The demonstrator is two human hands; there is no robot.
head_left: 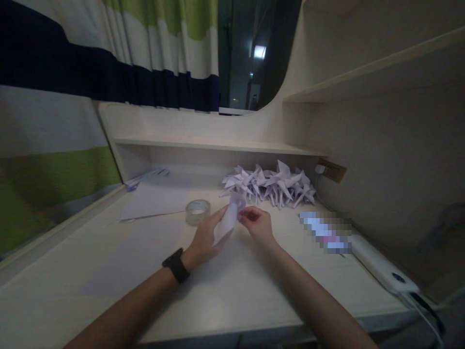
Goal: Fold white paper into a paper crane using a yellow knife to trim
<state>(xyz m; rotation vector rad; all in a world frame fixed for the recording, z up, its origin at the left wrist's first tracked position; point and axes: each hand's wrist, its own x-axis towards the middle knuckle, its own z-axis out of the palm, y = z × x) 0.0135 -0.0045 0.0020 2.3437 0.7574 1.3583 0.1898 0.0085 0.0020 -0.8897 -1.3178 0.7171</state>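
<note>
A folded white paper piece [227,224] is held up over the desk, its top edge curling over. My left hand [206,238], with a dark watch on the wrist, grips it from the left and below. At the paper's right edge, my right hand [257,224] has thumb and forefinger pinched together against it. Whether those fingertips hold the paper's corner or something small, I cannot make out. Just left of the paper, a roll of clear tape [198,212] lies flat on the desk. Behind the hands sits a pile of white paper pinwheels [281,182].
Sheets of white paper [156,196] lie at the back left, with another sheet [134,264] nearer. To the right are a blurred-out phone [323,232] and a white power strip [381,266] with cables. A low shelf [218,144] runs above the desk's back.
</note>
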